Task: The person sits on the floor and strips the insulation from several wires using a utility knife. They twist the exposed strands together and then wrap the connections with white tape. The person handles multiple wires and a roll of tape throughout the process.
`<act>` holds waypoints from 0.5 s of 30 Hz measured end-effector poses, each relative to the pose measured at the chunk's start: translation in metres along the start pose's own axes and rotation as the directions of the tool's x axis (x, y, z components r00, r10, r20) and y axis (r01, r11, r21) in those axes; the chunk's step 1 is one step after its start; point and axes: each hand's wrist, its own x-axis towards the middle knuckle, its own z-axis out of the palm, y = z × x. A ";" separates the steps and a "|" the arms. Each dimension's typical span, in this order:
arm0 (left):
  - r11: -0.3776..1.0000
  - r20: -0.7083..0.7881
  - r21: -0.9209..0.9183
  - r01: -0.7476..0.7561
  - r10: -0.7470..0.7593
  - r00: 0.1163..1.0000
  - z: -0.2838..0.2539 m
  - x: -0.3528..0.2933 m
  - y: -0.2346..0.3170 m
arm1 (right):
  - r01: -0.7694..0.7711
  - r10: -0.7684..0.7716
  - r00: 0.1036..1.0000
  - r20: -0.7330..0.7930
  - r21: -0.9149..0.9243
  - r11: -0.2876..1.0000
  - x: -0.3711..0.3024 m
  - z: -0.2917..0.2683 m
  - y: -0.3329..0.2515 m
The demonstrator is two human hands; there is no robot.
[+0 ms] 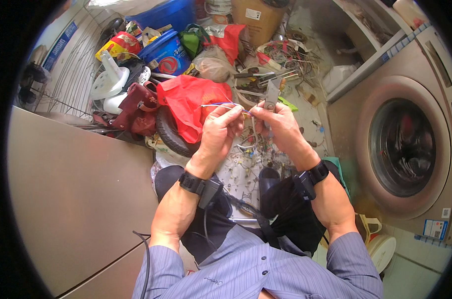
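My left hand (220, 127) pinches several thin electrical wires (217, 104), white and blue-purple, whose ends stick out leftward past the fingers. Close beside it, my right hand (282, 124) is closed round a flat grey metal blade-like tool (272, 92) that points up and away; its exact kind cannot be made out. The right thumb and fingers also meet the wires between the hands. A white cable (253, 132) hangs below them. Both hands are held above a floor littered with wire scraps (243, 167).
A red plastic bag (188, 107) lies over a black tyre (172, 132) beyond my left hand. Tangled wires (290, 57) and tools lie ahead. A blue bucket (167, 52) stands far left. A washing machine (345, 124) bounds the right, a metallic panel (76, 189) the left.
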 end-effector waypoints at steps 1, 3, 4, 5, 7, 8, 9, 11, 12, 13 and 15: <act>1.000 -0.010 -0.003 -0.012 0.012 1.000 0.000 0.000 -0.001 | 0.031 -0.032 0.999 0.005 0.044 0.999 0.001 -0.002 -0.001; 1.000 -0.017 -0.015 0.018 -0.018 1.000 -0.001 0.001 -0.003 | 0.094 -0.096 0.995 0.010 0.131 0.987 0.001 -0.003 -0.001; 0.999 -0.010 -0.023 0.025 -0.025 1.000 -0.001 0.002 -0.003 | 0.077 -0.079 0.997 0.011 0.154 0.985 0.001 -0.004 -0.001; 0.999 -0.033 -0.023 0.035 -0.036 0.999 -0.002 0.002 -0.004 | 0.104 -0.105 0.994 -0.001 0.158 0.982 0.002 -0.004 -0.001; 0.999 -0.043 -0.025 0.046 -0.047 0.998 -0.003 0.003 -0.005 | 0.141 -0.139 0.990 -0.029 0.166 0.976 0.003 -0.003 -0.001; 0.997 -0.047 -0.040 0.065 -0.067 0.997 -0.004 0.004 -0.005 | 0.206 -0.200 0.979 -0.048 0.185 0.961 0.003 -0.002 -0.001; 0.995 -0.050 -0.053 0.089 -0.092 0.995 -0.004 0.005 -0.006 | 0.254 -0.244 0.967 -0.075 0.200 0.946 0.005 -0.001 -0.001; 0.992 -0.083 -0.067 0.108 -0.113 0.990 -0.005 0.006 -0.008 | 0.318 -0.307 0.948 -0.087 0.183 0.930 0.007 0.000 -0.001; 0.992 -0.112 -0.066 0.104 -0.111 0.988 -0.005 0.007 -0.010 | 0.335 -0.328 0.942 -0.071 0.153 0.930 0.008 0.000 -0.001; 0.993 -0.124 -0.070 0.094 -0.102 0.987 -0.004 0.007 -0.012 | 0.356 -0.352 0.934 -0.051 0.128 0.926 0.009 0.001 0.000; 0.999 -0.124 -0.012 0.049 -0.050 0.991 -0.004 0.009 -0.013 | 0.346 -0.345 0.938 -0.036 -0.002 0.938 0.011 0.003 0.003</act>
